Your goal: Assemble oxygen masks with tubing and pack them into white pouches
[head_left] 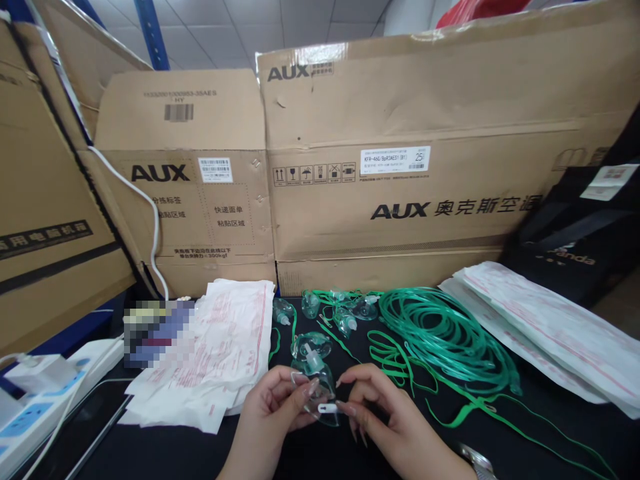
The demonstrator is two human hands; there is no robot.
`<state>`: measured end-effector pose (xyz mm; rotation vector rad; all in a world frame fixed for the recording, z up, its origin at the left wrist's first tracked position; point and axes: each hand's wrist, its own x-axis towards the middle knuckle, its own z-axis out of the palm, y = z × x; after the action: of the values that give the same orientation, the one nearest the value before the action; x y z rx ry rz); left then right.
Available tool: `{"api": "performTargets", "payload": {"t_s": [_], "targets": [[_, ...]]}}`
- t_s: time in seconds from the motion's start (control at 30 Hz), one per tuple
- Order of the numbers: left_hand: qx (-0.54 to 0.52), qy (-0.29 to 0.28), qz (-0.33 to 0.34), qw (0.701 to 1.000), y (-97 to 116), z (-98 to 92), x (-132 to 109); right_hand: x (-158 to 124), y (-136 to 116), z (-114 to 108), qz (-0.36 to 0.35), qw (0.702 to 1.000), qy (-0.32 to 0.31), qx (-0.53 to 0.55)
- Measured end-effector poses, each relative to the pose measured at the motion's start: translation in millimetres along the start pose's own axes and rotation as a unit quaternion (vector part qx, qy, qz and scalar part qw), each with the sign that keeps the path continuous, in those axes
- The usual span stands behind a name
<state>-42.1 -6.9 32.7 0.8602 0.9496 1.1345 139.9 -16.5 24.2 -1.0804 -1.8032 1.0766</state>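
Observation:
Low in the middle of the head view, my left hand is closed on the edge of a clear green oxygen mask, its pale connector pointing away from me. My right hand pinches the end of a small white slotted strip against the near end of that mask. Whether the strip is fixed to the mask, I cannot tell. Just beyond lies another clear mask. Further back sit several more masks with green straps among them.
Coiled green tubing and loose green elastic straps lie to the right. White printed packets are at left, more packaging at right. A power strip and a phone border the left. Cardboard panels stand behind.

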Motion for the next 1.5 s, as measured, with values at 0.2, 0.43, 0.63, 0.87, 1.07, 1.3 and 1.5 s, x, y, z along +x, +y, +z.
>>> {"api": "performTargets", "payload": {"t_s": [0.2,0.43,0.63,0.87,1.07,1.3,1.5], "targets": [[0.001,0.021,0.007,1.0,-3.1,2.0,-1.0,-0.8,-3.3,0.6,-0.009,1.0,0.0,-0.029],[0.01,0.006,0.002,1.0,-5.9,1.3,-0.8,-1.5,-4.7,1.5,-0.027,0.997,0.004,-0.066],[-0.004,-0.006,0.003,1.0,-3.1,0.3,-0.4,0.1,-3.7,-1.4,-0.026,0.997,0.007,-0.066],[-0.037,-0.031,-0.018,0.999,1.0,-0.9,1.7,1.4,-3.3,-3.3,-0.012,0.999,0.003,-0.045],[-0.031,-0.045,-0.003,0.998,-12.8,-3.6,8.4,2.0,-2.9,-2.9,-0.014,0.999,0.004,-0.043],[0.002,-0.054,0.021,0.998,-20.2,-5.9,11.0,3.7,-4.9,-1.0,0.017,0.999,-0.001,0.039],[-0.067,-0.155,-0.044,0.985,-10.9,2.1,0.8,13.0,-8.6,-5.7,0.113,0.967,-0.028,0.225]]}}
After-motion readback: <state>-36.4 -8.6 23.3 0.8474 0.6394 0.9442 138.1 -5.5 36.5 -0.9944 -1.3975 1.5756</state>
